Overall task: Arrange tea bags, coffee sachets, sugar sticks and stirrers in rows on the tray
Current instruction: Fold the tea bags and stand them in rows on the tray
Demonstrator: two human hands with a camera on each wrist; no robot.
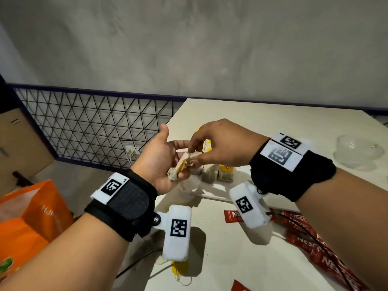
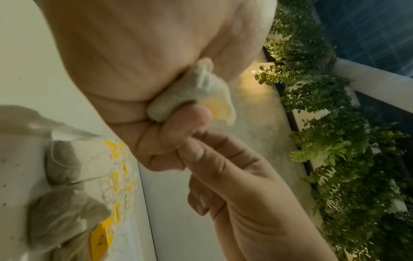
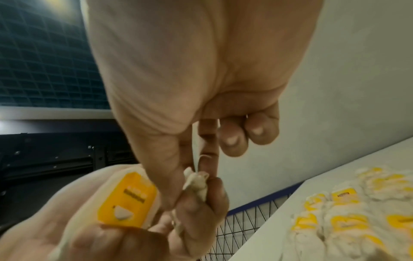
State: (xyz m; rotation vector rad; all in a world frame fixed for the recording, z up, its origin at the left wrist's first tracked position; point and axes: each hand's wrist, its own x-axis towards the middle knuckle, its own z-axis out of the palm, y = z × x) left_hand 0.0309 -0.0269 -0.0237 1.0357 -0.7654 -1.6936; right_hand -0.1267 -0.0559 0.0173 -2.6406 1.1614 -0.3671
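A: From the head view, my left hand (image 1: 161, 162) is palm up above the tabletop (image 1: 273, 127), fingers curled round a tea bag (image 1: 178, 168) with a yellow tag. My right hand (image 1: 222, 143) comes in from the other side and pinches the top of that same bag between thumb and forefinger. Both grips are clamped on it.

B: And the rest of the stock?

A: More tea bags (image 1: 216, 173) lie under the hands on a white tray (image 1: 206, 196). Red coffee sachets (image 1: 302, 234) are scattered on the tabletop to the right, near my right forearm. A clear glass bowl (image 1: 357, 152) stands far right, and an orange bag (image 1: 31, 217) sits low on the left, off the tabletop.

B: Left wrist view?

A: The tea bag (image 2: 196, 91) is squeezed in the left palm (image 2: 134, 70), one crumpled end sticking out. The right hand (image 2: 234, 185) meets the left fingertips just below it. A pile of tea bags (image 2: 67, 203) with yellow tags lies lower left, blurred.

B: Right wrist view?

A: The right thumb and forefinger (image 3: 208, 141) pinch a twist of paper at the top of the tea bag (image 3: 196, 185). Its yellow tag (image 3: 127, 199) lies flat against the left hand (image 3: 78, 220). The other tea bags (image 3: 346, 220) are a blurred heap at lower right.
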